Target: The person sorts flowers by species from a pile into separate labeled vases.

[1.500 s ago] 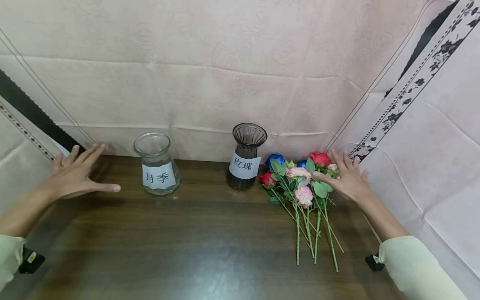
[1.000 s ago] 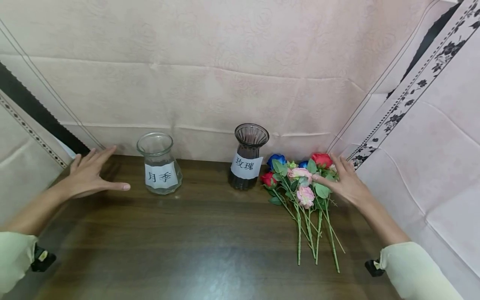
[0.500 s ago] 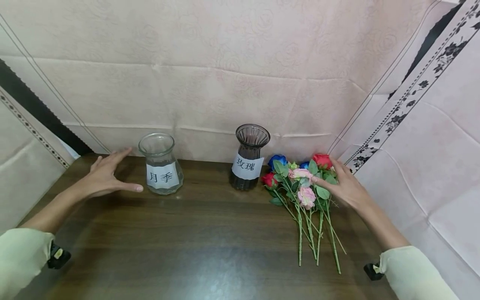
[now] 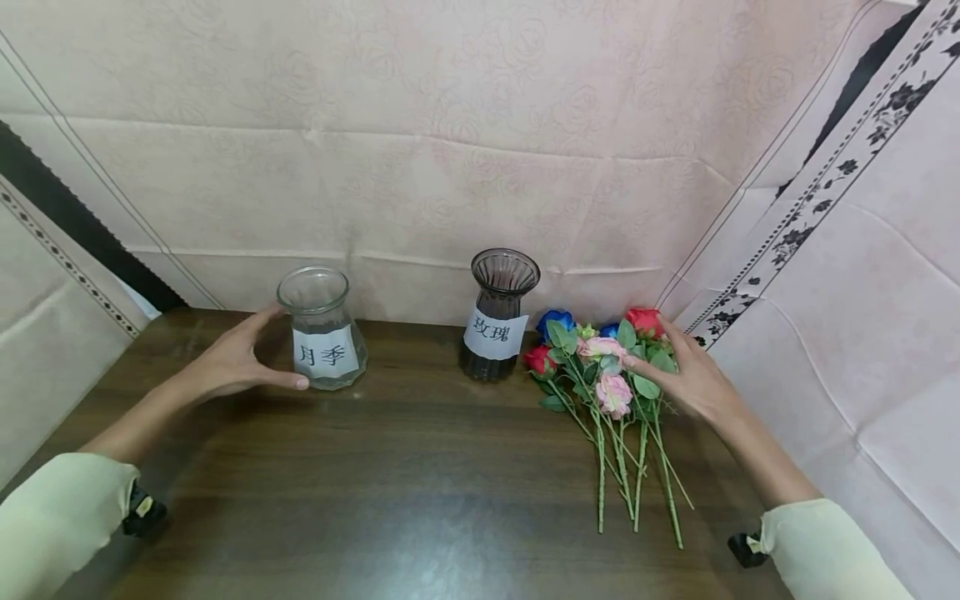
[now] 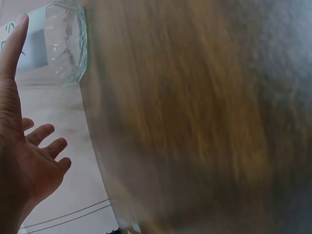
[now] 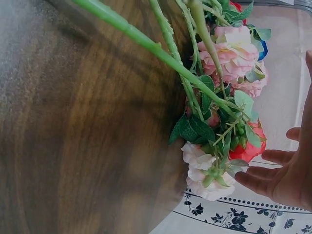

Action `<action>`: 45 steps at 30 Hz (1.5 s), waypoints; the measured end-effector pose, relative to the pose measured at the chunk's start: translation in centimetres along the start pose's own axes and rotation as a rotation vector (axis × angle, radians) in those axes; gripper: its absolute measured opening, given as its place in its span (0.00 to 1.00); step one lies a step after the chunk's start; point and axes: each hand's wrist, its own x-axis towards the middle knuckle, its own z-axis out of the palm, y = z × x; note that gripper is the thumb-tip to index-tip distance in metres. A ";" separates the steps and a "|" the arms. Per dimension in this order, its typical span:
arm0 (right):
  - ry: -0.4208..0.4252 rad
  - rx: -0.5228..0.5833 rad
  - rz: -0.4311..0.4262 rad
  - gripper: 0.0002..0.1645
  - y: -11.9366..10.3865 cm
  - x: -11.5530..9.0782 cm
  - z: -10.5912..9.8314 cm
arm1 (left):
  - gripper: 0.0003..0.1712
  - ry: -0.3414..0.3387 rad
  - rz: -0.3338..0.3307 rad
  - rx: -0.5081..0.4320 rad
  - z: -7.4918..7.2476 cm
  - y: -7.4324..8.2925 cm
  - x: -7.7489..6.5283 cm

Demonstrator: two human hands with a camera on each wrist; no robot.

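My left hand [image 4: 236, 362] is beside a clear glass vase [image 4: 324, 321] with a white paper label. Thumb and fingers spread apart at its left side; the fingertips are partly hidden behind it. In the left wrist view the thumb [image 5: 11, 46] overlaps the vase [image 5: 66, 46]. My right hand [image 4: 693, 375] reaches over the right side of a bunch of artificial flowers [image 4: 613, 395], with red, blue and pink heads and green stems lying on the table. In the right wrist view its loosely extended fingers [image 6: 256, 180] are close to a pale pink flower [image 6: 209, 173] and a red rose [image 6: 251, 146].
A dark, ribbed glass vase [image 4: 486, 368], also labelled, stands between the clear vase and the flowers. All rest on a brown wooden table [image 4: 405, 467]. Pale cloth [image 4: 420, 183] hangs behind and at both sides, with a black floral border at right.
My left hand has moved right, from well left of the clear vase up to its side. The right hand has barely moved over the flowers; the view has shifted slightly.
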 end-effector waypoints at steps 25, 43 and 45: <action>0.118 0.167 -0.038 0.54 2.3 -1.8 1.3 | 0.82 0.009 -0.013 -0.120 2.3 0.4 0.6; 0.103 0.408 0.064 0.42 6.0 -2.3 3.1 | 0.81 -0.001 -0.011 -0.127 3.0 0.5 0.8; 0.092 0.417 0.082 0.41 6.2 -2.5 3.2 | 0.80 -0.004 -0.009 -0.131 3.0 0.5 0.8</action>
